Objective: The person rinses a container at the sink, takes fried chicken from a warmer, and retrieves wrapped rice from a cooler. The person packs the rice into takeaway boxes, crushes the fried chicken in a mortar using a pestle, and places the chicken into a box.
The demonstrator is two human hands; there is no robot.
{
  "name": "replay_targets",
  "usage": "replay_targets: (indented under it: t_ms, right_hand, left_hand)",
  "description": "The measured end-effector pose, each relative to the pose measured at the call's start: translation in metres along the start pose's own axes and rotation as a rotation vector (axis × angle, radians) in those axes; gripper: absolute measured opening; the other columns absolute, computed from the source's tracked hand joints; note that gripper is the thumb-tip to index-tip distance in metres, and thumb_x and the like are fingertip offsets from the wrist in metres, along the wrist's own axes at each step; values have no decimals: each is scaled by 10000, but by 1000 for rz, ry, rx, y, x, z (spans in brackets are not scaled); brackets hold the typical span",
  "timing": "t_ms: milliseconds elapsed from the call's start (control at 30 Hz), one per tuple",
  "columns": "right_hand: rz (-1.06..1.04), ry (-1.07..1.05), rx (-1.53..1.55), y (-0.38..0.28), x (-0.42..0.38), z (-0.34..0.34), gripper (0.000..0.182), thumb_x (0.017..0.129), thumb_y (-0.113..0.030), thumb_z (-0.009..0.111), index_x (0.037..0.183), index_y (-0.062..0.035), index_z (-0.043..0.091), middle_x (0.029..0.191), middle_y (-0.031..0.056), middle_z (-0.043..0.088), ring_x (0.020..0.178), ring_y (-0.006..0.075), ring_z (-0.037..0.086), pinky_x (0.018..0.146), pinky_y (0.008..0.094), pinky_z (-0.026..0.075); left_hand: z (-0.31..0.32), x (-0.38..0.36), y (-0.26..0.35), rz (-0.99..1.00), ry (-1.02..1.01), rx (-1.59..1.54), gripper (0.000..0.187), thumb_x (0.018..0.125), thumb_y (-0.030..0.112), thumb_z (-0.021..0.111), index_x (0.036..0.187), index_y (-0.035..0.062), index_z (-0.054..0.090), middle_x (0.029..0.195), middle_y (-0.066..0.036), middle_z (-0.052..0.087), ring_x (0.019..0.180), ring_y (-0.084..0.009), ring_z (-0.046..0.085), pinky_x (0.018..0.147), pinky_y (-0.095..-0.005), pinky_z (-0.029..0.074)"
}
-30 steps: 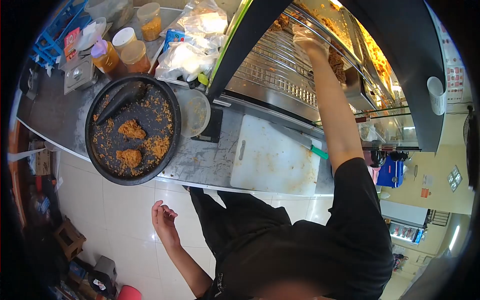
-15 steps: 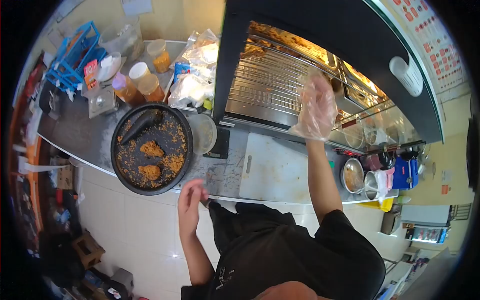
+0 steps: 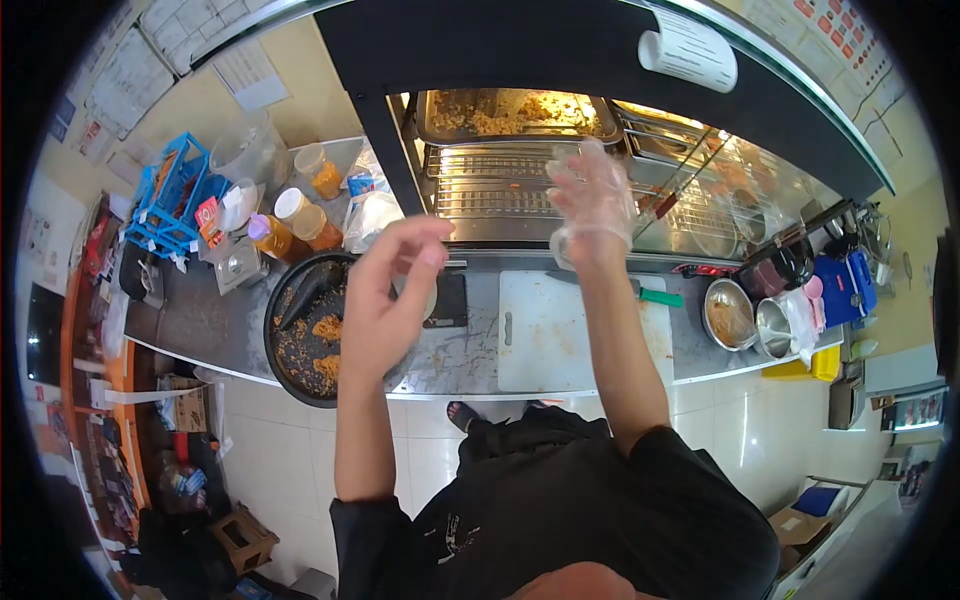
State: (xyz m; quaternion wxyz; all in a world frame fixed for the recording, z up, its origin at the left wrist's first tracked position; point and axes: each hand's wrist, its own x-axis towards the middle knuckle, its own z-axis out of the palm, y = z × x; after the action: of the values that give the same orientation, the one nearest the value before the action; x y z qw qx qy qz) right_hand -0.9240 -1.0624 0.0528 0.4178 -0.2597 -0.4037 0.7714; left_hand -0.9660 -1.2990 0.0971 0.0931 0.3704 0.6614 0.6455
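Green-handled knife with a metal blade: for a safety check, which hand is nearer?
Right. The right hand, in a clear plastic glove, is just beyond the knife; the bare left hand is farther off, leftward.

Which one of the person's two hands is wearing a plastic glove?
The right hand, raised before the lit cabinet, wears a clear glove; the left hand is bare.

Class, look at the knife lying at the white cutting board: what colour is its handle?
The knife handle is green, seen best in the head view.
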Motion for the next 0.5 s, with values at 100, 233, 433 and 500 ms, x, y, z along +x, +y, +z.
replay_targets:
  t_ms: [100, 233, 433, 500]
  right_hand:
    - [246, 15, 220, -6, 3, 20, 416, 911, -257, 665, 1253, -70, 519, 1213, 143, 532, 892, 257, 604, 680, 325, 517]
    - [210, 39, 276, 5, 21, 27, 396, 898, -212, 673, 1220, -44, 515, 1095, 128, 554, 897, 260, 602, 722, 355, 543]
    - [146, 46, 194, -25, -55, -29, 291, 897, -180, 657, 1133, -76, 522, 941, 59, 579, 749, 170, 614, 634, 344, 580]
    - [118, 60, 115, -35, -87, -58, 309, 918, -205, 622, 1187, -91, 521, 986, 58, 619, 774, 155, 637, 616, 329, 576]
  left_hand:
    - [11, 19, 19, 61, -44, 6, 184, 950, 104, 564, 1111, 42, 631, 837, 26, 580, 791, -65, 537, 720, -232, 430]
    - [16, 26, 36, 84, -75, 22, 182, 943, 100, 575, 1105, 45, 634, 838, 33, 573, 766, -47, 518, 665, -214, 414]
    - [4, 41, 33, 71, -107, 211, 196, 915, 105, 605, 1104, 72, 644, 853, 31, 585, 724, -39, 510, 613, -202, 403]
    - [8, 46, 43, 36, -204, 337, 181, 919, 112, 605, 1090, 67, 643, 875, 18, 597, 752, -58, 527, 620, -223, 425]
